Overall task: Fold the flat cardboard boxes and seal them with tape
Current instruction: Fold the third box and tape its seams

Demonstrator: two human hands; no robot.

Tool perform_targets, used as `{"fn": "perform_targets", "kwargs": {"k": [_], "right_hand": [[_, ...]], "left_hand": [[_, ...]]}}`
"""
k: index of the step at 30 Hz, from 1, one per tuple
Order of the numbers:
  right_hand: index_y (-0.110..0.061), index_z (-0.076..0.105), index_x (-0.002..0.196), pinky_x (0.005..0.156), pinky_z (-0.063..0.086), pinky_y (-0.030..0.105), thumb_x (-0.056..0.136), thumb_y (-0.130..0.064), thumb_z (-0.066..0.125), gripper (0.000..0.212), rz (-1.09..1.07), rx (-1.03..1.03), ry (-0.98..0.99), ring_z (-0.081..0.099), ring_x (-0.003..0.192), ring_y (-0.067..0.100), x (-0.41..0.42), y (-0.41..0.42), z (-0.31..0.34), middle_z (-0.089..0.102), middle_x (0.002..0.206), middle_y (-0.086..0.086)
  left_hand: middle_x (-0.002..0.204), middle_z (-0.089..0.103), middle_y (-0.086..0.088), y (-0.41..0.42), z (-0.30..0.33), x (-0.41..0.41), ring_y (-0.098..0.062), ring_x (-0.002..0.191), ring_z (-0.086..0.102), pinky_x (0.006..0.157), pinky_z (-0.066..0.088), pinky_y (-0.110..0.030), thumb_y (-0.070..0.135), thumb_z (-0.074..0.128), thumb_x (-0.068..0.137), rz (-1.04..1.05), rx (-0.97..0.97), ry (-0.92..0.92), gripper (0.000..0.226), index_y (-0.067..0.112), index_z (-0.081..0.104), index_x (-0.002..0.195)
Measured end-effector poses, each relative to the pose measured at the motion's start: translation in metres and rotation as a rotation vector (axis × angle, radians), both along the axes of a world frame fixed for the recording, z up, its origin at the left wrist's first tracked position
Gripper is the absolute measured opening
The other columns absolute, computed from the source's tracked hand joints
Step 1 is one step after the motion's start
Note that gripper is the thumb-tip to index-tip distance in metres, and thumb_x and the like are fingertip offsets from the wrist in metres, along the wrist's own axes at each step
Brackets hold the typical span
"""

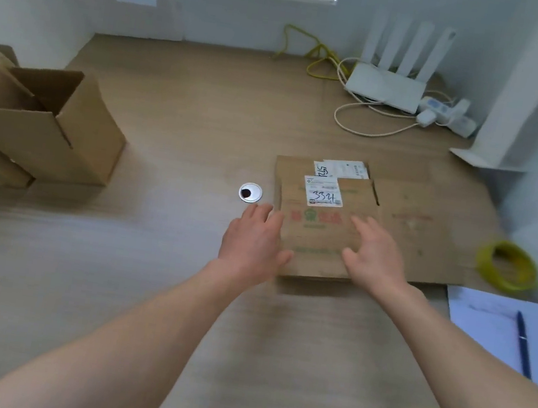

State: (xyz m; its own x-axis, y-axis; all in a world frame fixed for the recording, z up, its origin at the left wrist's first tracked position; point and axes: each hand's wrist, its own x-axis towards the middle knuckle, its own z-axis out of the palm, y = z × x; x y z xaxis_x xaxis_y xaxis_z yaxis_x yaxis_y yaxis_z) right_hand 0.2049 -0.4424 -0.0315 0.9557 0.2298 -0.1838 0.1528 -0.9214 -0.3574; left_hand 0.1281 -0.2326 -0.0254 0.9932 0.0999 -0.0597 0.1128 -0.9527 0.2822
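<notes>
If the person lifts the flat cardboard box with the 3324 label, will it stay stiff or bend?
The flat cardboard box probably stays fairly stiff yet hinges along its flap slits. It looks thin, so likely light. Lying flat on the desk, its edge may be hard to catch.

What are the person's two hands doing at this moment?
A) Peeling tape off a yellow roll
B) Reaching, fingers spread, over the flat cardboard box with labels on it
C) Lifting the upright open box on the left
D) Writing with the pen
B: the left hand and right hand are both open over the near end of the flat cardboard box, holding nothing.
</notes>
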Motion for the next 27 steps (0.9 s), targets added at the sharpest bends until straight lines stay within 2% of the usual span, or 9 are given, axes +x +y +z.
{"fn": "perform_targets", "kwargs": {"k": [3,6,10,12,15,19,24,27], "right_hand": [[-0.024,0.035,0.151,0.114,0.032,0.04,0.08,-0.021,0.06,0.075,-0.054,-0.05,0.063,0.03,0.144,0.029,0.017,-0.052,-0.007,0.034,0.156,0.011],[-0.03,0.027,0.152,0.111,0.036,0.047,0.072,-0.02,0.064,0.089,-0.096,-0.124,0.132,0.028,0.142,0.033,0.029,-0.089,-0.014,0.028,0.156,0.011],[-0.041,0.007,0.151,0.115,0.025,0.052,0.063,-0.018,0.068,0.11,-0.123,-0.219,0.232,0.011,0.147,0.039,0.037,-0.123,-0.026,0.0,0.162,0.009],[-0.042,0.004,0.15,0.113,0.025,0.051,0.061,-0.02,0.072,0.114,-0.135,-0.233,0.256,0.012,0.146,0.041,0.04,-0.135,-0.03,-0.006,0.162,0.009],[-0.041,0.005,0.15,0.11,0.033,0.048,0.061,-0.026,0.078,0.116,-0.16,-0.212,0.271,0.024,0.142,0.04,0.044,-0.143,-0.034,-0.004,0.161,0.009],[-0.038,0.015,0.151,0.104,0.042,0.047,0.058,-0.036,0.081,0.113,-0.184,-0.159,0.212,0.041,0.128,0.041,0.046,-0.144,-0.034,0.015,0.154,0.011],[-0.035,0.025,0.148,0.102,0.043,0.046,0.058,-0.053,0.082,0.108,-0.176,-0.095,0.126,0.042,0.123,0.038,0.039,-0.15,-0.032,0.027,0.146,0.008],[-0.034,0.029,0.147,0.102,0.043,0.046,0.059,-0.061,0.075,0.103,-0.16,-0.043,0.088,0.041,0.124,0.037,0.035,-0.156,-0.025,0.03,0.146,0.005]], "left_hand": [[0.145,0.034,0.0,-0.039,-0.013,0.01,-0.026,0.128,0.035,0.092,0.047,-0.042,0.052,0.071,0.073,0.006,-0.033,0.059,0.085,0.025,0.03,0.143],[0.157,0.015,0.002,-0.059,-0.026,0.018,-0.03,0.128,0.032,0.091,0.05,-0.045,0.055,0.078,0.066,0.038,-0.034,0.174,0.099,0.027,0.022,0.142],[0.158,0.006,0.003,-0.07,-0.038,0.023,-0.031,0.125,0.033,0.085,0.051,-0.045,0.05,0.084,0.06,0.071,-0.054,0.259,0.093,0.027,0.03,0.131],[0.158,0.006,0.002,-0.073,-0.042,0.022,-0.03,0.125,0.033,0.086,0.051,-0.045,0.046,0.086,0.061,0.085,-0.075,0.275,0.092,0.027,0.03,0.132],[0.151,0.016,-0.001,-0.076,-0.045,0.022,-0.03,0.121,0.038,0.085,0.051,-0.042,0.041,0.084,0.065,0.112,-0.096,0.254,0.082,0.027,0.034,0.129],[0.147,0.02,0.002,-0.074,-0.043,0.022,-0.027,0.122,0.04,0.09,0.051,-0.044,0.038,0.083,0.068,0.138,-0.142,0.209,0.074,0.026,0.039,0.126],[0.137,0.031,0.008,-0.071,-0.035,0.016,-0.024,0.119,0.041,0.092,0.049,-0.042,0.035,0.078,0.071,0.127,-0.234,0.142,0.058,0.027,0.043,0.118],[0.13,0.038,0.006,-0.069,-0.029,0.009,-0.024,0.115,0.043,0.091,0.046,-0.037,0.035,0.071,0.078,0.094,-0.253,0.048,0.049,0.021,0.047,0.12]]}}
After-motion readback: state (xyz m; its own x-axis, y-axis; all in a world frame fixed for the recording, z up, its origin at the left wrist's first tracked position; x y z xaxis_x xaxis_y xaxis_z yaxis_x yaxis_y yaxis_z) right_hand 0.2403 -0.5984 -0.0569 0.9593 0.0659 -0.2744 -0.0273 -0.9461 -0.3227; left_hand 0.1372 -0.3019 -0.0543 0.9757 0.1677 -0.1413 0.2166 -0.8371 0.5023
